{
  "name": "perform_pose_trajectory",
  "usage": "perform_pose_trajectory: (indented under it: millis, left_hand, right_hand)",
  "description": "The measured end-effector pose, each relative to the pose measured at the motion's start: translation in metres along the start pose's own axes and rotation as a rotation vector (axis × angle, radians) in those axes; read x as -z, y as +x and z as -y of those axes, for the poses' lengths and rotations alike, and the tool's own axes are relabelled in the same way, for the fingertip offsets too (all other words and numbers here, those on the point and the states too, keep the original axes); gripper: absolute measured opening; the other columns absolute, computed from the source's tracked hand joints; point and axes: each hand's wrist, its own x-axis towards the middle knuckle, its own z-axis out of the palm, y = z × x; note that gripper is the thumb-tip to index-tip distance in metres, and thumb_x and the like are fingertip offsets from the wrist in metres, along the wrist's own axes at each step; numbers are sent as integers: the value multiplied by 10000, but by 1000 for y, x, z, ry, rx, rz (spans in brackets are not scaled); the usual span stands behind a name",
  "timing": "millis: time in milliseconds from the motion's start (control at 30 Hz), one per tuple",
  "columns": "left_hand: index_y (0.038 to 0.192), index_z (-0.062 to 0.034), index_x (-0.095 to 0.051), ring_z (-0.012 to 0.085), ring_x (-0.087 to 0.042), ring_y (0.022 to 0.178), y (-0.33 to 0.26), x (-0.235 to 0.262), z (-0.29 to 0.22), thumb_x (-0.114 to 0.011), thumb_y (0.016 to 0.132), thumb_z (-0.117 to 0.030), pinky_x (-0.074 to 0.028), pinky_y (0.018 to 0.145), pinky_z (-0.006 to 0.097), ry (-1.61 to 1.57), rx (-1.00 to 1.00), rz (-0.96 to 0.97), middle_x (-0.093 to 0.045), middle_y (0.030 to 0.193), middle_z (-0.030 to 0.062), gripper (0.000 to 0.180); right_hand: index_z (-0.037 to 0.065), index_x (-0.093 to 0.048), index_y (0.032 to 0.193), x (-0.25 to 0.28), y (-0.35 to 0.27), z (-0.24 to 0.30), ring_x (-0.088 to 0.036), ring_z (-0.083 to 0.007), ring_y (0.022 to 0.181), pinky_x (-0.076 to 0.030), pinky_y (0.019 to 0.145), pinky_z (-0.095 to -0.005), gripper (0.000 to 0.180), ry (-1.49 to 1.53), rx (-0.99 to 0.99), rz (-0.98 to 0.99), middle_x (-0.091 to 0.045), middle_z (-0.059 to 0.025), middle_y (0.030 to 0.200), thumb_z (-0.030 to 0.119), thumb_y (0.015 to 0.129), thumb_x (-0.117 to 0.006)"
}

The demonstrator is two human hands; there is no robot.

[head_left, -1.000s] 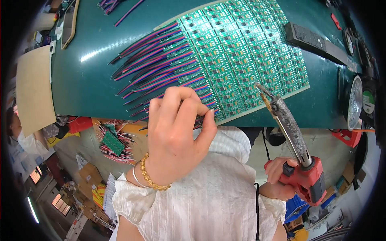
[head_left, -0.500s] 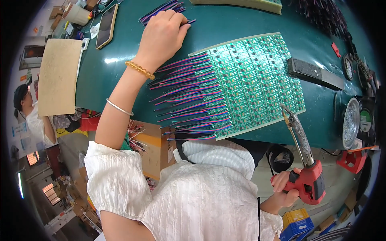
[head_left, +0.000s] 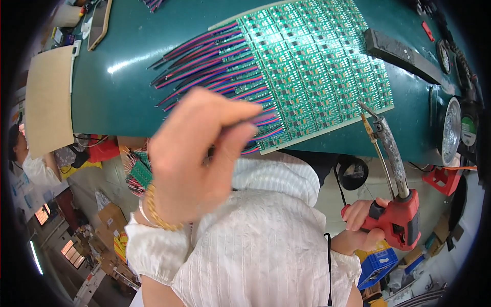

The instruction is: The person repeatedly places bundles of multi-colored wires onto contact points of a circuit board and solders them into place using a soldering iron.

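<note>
A green surface (head_left: 128,97) fills the upper frame, bearing a circuit-board panel (head_left: 317,71) fringed with wires. Left hand (head_left: 197,153), centre, fingers pinching a wire; right hand (head_left: 360,225), lower right, grips a red soldering gun (head_left: 401,215).

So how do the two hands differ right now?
The left hand is raised, motion-blurred, its fingers pinched together near the wire ends at the green circuit panel; the right hand is low and sharp, below the bench edge. The left hand's grip is unclear; the right hand grips a red soldering gun. Both are bare.
</note>
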Motion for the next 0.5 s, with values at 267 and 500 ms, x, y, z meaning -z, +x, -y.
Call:
perform_pose_trajectory:
  millis: [267,500]
  left_hand:
    - [824,3,-642,160,-568,665,-30,-48,-14,-705,783,70,-429,566,264,34,218,-28,-601,784,74,101]
    - [796,-14,-602,166,-535,637,-28,-55,-10,-700,768,75,-407,546,283,125,196,-31,-568,766,65,135]
  right_hand:
    - [-7,-456,1313,9,-7,4,-563,-179,506,-491,522,-354,676,61,29,179,-587,-51,628,510,912,-630]
    - [52,-656,999,31,-5,52,-655,-255,775,-503,819,-417,146,-76,-579,407,-662,-113,809,160,920,-598]
